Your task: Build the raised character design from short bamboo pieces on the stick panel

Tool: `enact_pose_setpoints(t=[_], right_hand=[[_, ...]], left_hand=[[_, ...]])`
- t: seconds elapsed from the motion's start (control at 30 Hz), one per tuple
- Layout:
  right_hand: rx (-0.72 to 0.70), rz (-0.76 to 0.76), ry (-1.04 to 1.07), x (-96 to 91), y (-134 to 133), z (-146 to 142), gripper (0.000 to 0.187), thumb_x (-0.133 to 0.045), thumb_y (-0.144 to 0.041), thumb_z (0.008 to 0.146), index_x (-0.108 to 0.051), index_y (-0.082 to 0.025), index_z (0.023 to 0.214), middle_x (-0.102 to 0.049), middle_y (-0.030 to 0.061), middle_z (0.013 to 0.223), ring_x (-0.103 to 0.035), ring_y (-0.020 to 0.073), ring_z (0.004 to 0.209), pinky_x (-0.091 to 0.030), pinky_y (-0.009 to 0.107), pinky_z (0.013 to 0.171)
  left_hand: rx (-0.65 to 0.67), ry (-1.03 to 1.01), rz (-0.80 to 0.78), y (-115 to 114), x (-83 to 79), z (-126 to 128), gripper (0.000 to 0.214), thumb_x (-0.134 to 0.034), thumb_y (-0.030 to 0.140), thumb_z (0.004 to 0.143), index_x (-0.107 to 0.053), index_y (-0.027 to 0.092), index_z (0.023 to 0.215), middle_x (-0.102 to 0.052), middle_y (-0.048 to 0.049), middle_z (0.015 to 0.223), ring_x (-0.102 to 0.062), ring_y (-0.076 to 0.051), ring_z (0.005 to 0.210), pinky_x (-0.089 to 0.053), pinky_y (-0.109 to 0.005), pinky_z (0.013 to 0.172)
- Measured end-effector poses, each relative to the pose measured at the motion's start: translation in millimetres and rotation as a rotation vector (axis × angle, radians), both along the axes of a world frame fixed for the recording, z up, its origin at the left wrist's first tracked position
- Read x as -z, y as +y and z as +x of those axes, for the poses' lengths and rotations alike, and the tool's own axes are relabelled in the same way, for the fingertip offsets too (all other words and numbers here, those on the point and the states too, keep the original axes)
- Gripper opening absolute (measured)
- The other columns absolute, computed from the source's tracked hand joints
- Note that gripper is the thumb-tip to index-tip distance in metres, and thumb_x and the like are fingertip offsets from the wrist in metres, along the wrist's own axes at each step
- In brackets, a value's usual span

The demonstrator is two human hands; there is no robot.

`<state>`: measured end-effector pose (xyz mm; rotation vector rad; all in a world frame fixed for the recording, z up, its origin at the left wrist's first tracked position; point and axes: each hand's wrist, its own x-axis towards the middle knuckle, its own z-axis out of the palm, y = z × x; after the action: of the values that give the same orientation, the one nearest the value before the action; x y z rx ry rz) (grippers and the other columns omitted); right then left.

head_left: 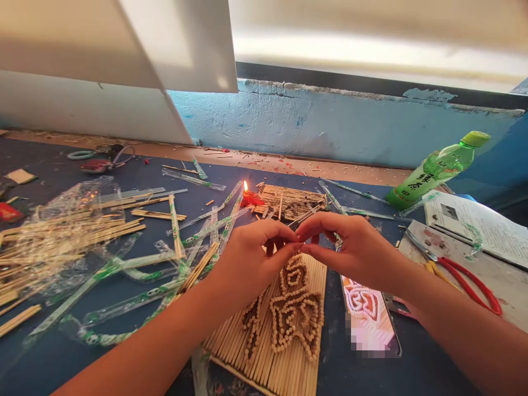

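Note:
My left hand [251,258] and my right hand [350,247] meet fingertip to fingertip above a mat of wooden sticks [284,363]. Both pinch something small and thin between thumb and fingers; I cannot make out what it is. The mat carries raised characters built from short stick ends [297,308]. Just beyond my hands a small red candle [248,197] burns beside a second bundle of sticks [292,201].
Loose chopsticks and torn clear wrappers [124,264] litter the blue table at left. A phone [369,316] lies right of the mat. Red-handled pliers [466,278], papers [478,223] and a tilted green bottle [437,170] sit at right. A blue wall stands behind.

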<state>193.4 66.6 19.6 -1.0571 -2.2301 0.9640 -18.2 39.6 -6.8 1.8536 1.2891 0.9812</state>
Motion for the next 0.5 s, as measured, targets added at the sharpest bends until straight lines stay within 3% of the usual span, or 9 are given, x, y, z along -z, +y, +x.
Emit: enact_pose_setpoints(t=[0.27,0.4,0.5], right_hand=[[-0.016,0.129,-0.072,3.8,-1.9,1.9,0.009,-0.073,-0.023,0.090,-0.069,-0.023,0.098,-0.074,-0.0032,0.090,-0.065,0.0114,0.079,-0.048,0.023,0.072],[-0.040,0.202,-0.130,1.8,-4.0,2.9,0.014,-0.073,-0.019,0.087,-0.064,-0.023,0.097,-0.072,-0.0028,0.087,-0.063,0.0122,0.076,-0.048,0.023,0.071],[-0.037,0.174,-0.125,-2.8,-10.0,5.7,0.016,-0.070,-0.015,0.086,-0.064,-0.025,0.098,-0.070,-0.0038,0.084,-0.062,0.0121,0.074,-0.048,0.023,0.067]], left_hand=[[0.018,-0.084,-0.018,-2.6,1.2,2.7,0.006,-0.073,0.021,0.089,-0.078,0.022,0.087,-0.076,0.0007,0.081,-0.062,-0.015,0.070,-0.046,-0.027,0.064],[0.067,-0.146,-0.100,-5.1,-3.3,3.3,0.008,-0.075,0.027,0.088,-0.081,0.022,0.087,-0.078,-0.0018,0.081,-0.066,-0.018,0.072,-0.049,-0.029,0.066],[0.053,-0.194,-0.078,-8.7,-8.6,2.2,0.015,-0.073,0.033,0.090,-0.079,0.020,0.084,-0.075,-0.0022,0.075,-0.062,-0.017,0.067,-0.046,-0.029,0.061]])
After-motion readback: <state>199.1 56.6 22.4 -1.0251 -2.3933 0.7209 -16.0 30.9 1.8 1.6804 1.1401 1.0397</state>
